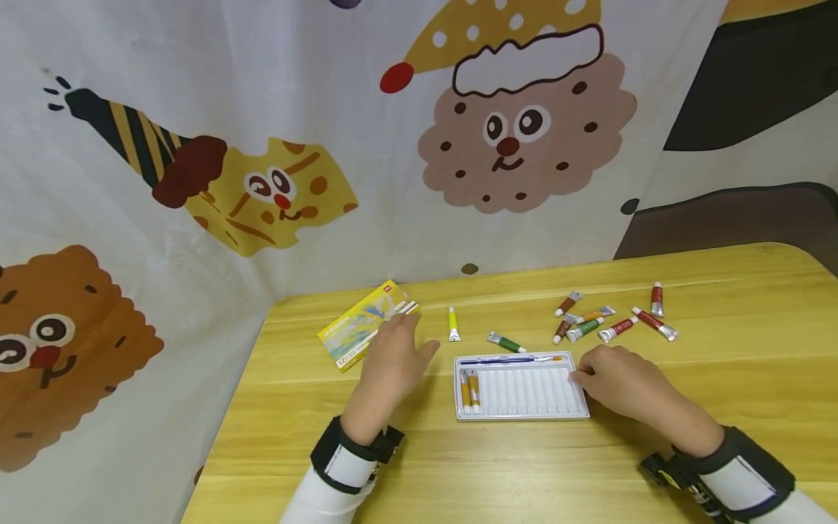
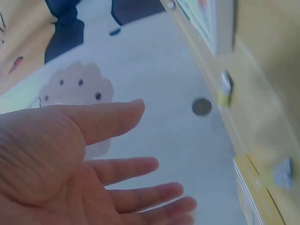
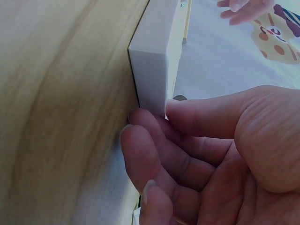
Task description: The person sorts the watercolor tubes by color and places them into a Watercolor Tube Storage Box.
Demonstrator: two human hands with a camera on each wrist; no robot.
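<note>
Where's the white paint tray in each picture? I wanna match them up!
Head: the white paint tray sits below and right of centre, its right side pinched by the right hand.
Left wrist: blurry, at the top edge right of the middle, partly cut off.
Right wrist: top middle, a thick white corner showing.
Shared landmark: the white cartoon cloth, in all three.

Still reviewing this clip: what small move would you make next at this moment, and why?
Probably shift the left hand slightly right and pinch the yellow tube. That hand looks relaxed and holds nothing, with the tube close by, while the right hand pinches the right end of the tray, which has bare slots beside two ochre tubes.
</note>
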